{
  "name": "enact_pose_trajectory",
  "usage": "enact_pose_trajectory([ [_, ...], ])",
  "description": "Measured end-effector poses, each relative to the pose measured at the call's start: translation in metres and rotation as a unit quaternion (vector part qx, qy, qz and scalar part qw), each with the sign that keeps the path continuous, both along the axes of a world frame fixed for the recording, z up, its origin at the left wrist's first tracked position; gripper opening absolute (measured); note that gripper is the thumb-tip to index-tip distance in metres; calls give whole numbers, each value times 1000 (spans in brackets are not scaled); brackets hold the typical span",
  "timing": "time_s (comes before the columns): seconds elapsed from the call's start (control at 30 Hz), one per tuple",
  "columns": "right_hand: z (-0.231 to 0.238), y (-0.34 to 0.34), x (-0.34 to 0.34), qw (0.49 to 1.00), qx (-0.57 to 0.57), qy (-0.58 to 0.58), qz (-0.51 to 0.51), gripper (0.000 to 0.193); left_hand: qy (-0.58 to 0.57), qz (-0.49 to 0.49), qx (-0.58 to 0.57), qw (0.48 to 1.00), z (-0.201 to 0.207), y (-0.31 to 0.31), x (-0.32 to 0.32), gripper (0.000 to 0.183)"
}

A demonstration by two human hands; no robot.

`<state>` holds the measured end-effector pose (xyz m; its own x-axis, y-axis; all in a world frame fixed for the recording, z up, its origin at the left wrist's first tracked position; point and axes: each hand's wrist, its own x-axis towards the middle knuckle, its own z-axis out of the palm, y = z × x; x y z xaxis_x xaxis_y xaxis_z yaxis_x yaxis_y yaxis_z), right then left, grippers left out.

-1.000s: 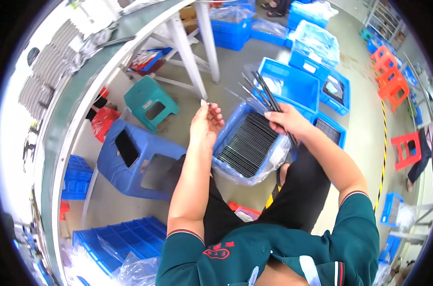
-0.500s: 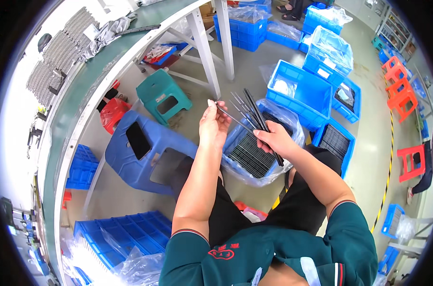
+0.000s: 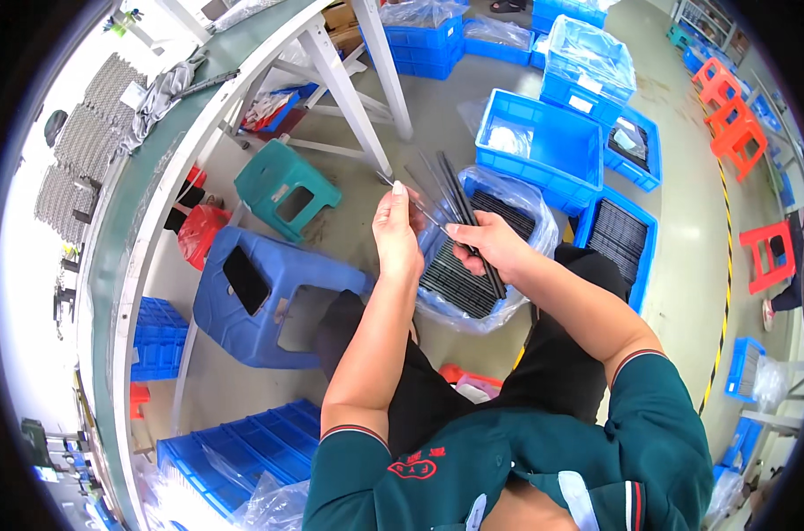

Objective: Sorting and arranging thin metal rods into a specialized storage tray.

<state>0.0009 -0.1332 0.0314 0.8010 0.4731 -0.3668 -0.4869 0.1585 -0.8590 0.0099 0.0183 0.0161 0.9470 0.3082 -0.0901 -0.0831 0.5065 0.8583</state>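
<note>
My right hand is closed around a loose bundle of thin dark rods, which fan out upward and jut out below the fist. My left hand, closed in a pinch, grips one slim rod near its upper end. That rod slants down to my right thumb and fingers. Beneath both hands stands a blue bin lined with clear plastic, holding rows of similar black rods. The tips of some rods in the bundle are blurred.
A blue stool with a black phone stands at left, near a green stool and the workbench. Blue bins stand beyond the lined bin, and another bin of rods is on its right. Blue crates sit lower left.
The whole view has shifted slightly. My hands have come a little closer together, and the left hand still pinches the single rod while the right keeps the bundle.
</note>
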Motion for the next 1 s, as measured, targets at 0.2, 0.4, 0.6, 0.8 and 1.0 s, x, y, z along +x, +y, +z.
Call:
enact_pose_trajectory([
  [0.2,6,2,-7,998,39,41,-22,18,-25,19,56,998,1,-7,-4,28],
  [0.4,12,5,-8,998,23,-3,-50,17,-37,-10,14,999,1,-18,-7,29],
  [0.6,9,1,-7,992,104,74,-22,19,-17,-32,-31,999,2,-21,-9,29],
  [0.8,10,-1,-3,992,98,81,-15,17,-44,-120,-103,986,10,-8,-6,24],
  [1.0,4,4,-3,990,110,82,-26,17,-15,-101,-139,985,2,-11,-2,24],
])
